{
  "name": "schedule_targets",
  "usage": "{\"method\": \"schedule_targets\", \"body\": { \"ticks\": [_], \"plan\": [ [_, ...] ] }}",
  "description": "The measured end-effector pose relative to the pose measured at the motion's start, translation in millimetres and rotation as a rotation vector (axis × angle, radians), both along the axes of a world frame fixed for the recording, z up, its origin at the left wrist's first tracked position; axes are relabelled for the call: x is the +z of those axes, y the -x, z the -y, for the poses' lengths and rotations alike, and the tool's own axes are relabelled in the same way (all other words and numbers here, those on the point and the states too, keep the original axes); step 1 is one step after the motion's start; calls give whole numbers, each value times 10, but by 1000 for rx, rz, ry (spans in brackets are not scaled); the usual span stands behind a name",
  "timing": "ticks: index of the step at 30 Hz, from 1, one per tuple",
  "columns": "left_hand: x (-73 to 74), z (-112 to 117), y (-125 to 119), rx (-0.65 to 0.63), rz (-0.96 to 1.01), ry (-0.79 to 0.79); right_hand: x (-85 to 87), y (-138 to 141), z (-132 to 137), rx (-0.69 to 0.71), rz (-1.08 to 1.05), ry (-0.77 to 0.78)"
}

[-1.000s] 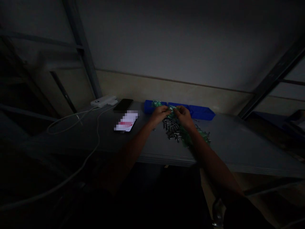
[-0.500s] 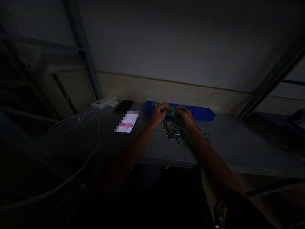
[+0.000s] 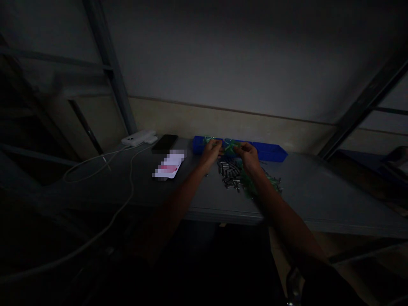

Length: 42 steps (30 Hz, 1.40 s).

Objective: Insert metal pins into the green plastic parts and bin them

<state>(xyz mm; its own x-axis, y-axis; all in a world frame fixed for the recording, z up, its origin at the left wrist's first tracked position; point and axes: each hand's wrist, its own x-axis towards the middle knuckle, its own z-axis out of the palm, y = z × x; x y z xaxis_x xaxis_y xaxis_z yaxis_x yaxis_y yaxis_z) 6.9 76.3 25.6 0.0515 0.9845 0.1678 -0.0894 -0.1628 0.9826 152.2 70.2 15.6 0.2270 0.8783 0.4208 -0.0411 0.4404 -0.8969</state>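
Observation:
The scene is dim. My left hand (image 3: 211, 152) and my right hand (image 3: 249, 155) are held close together over a grey table (image 3: 318, 199), fingers pinched on a small green piece (image 3: 228, 148) between them. Just below the hands lies a pile of small grey metal cylinders (image 3: 230, 175). More green pieces (image 3: 270, 182) are scattered beside and under my right forearm. Behind the hands stands a row of blue trays (image 3: 267, 151); the left tray (image 3: 201, 143) holds green pieces.
A dark phone (image 3: 165, 143) and a white power bank (image 3: 138, 137) lie at the table's back left, with a white cable (image 3: 127, 187) running off the front edge. A white and pink card (image 3: 169, 165) lies left of my hands. Metal shelf posts stand at both sides.
Both hands have stayed over the pile, shifting slightly while working the green piece between the fingers. The view has barely moved.

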Motion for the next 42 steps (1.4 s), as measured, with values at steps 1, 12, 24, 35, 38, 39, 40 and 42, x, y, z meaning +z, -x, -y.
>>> {"method": "schedule_targets", "body": {
  "ticks": [1,12,24,35,38,39,40,42],
  "plan": [
    [-10,-15,6,4,-13,30,3,1,0,-19,19,-15],
    [-24,-101,78,-197,110,258,27,6,80,-61,392,-153],
    [-22,-58,29,38,45,14,-36,-27,22,-170,400,-31],
    [-43,-88,32,-2,-124,-269,48,-12,68,-60,181,245],
    [-33,-80,30,-14,-215,-368,43,-7,59,-53,158,275],
    [-30,-76,30,-9,-246,-398,38,-6,56,-37,162,278],
    [-29,-72,31,0,-276,-424,32,-3,53,-19,168,278],
    [-32,-67,34,36,-335,-474,19,7,50,17,169,258]
  ]
}}
